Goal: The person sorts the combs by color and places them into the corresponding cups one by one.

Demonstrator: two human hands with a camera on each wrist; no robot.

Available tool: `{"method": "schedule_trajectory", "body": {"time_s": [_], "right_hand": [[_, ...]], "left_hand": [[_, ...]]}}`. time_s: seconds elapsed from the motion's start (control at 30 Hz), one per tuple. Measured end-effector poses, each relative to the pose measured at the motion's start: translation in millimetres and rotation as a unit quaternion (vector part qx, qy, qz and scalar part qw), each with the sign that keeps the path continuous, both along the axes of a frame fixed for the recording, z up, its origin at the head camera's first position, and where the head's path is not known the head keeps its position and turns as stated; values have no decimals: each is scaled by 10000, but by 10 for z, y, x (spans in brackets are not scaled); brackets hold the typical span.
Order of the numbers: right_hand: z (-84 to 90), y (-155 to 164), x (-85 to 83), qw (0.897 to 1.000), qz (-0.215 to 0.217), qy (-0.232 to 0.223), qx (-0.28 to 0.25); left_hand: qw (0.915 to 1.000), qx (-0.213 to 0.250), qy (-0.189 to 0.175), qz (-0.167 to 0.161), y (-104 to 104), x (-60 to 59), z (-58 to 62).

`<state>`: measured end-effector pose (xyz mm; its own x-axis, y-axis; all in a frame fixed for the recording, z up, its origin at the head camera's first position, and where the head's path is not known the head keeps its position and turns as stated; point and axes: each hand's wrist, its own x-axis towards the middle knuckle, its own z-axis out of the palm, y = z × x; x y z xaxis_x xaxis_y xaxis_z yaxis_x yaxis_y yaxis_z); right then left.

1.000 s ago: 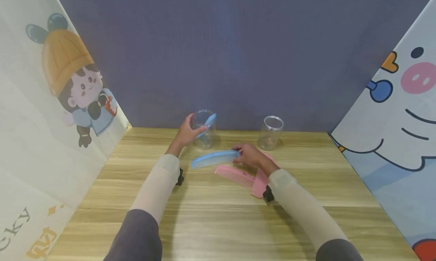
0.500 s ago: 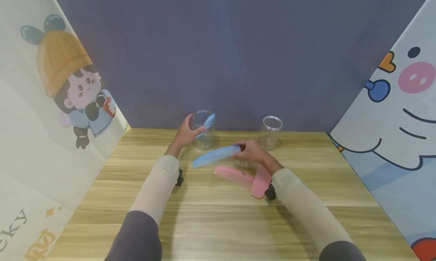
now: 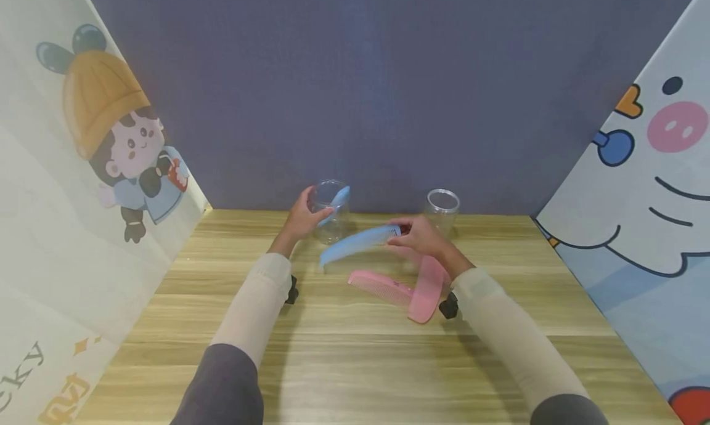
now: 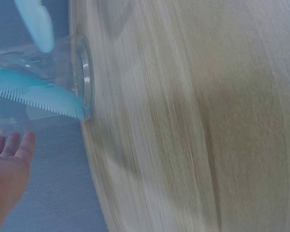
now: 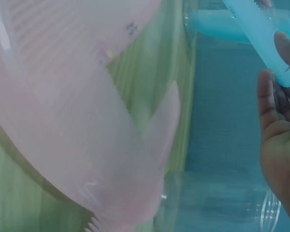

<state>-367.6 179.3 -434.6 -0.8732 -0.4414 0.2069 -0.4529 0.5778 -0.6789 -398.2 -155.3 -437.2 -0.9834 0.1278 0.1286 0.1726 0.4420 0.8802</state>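
My left hand [image 3: 302, 220] grips the left side of a clear plastic jar [image 3: 334, 229] at the back of the table. A blue comb [image 4: 38, 94] leans inside that jar, teeth visible in the left wrist view. Between thumb and fingers, my right hand [image 3: 426, 237] pinches one end of a second blue comb [image 3: 357, 243]. This comb is raised above the table, tilted, with its free end pointing left toward the jar's front. Pink combs lie below and beside the right hand: one [image 3: 379, 285] slants left, another [image 3: 426, 292] crosses its end, and more pink is partly hidden behind.
Another clear jar [image 3: 444, 203] stands at the back right, partly covered by my right hand; no comb shows in it. A dark back panel [image 3: 355, 105] rises behind the wooden table [image 3: 344, 376]. Printed cartoon panels [image 3: 50, 185] flank both sides.
My right hand has lifted the blue comb off the table and moved it up, back and slightly right. The left hand stays on its jar.
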Motion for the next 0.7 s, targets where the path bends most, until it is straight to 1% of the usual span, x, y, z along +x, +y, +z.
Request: {"method": "schedule_trajectory", "body": {"time_s": [0.13,0.37,0.53,0.7], "right_hand": [[122,44,18,9999,-53,113,-93],[351,164,24,9985,-251,-76,-470],[500,248,12,9956,-370,-268,-816],[655,276,10,9908,-638,-328,-1146]], "left_hand": [[10000,-34,16,17,-6,6,6],[10000,-23,72,-38,5,5,17],[10000,-36,69,42,14,-2,14],[9999,-75,49,107,19,-5,8]]}}
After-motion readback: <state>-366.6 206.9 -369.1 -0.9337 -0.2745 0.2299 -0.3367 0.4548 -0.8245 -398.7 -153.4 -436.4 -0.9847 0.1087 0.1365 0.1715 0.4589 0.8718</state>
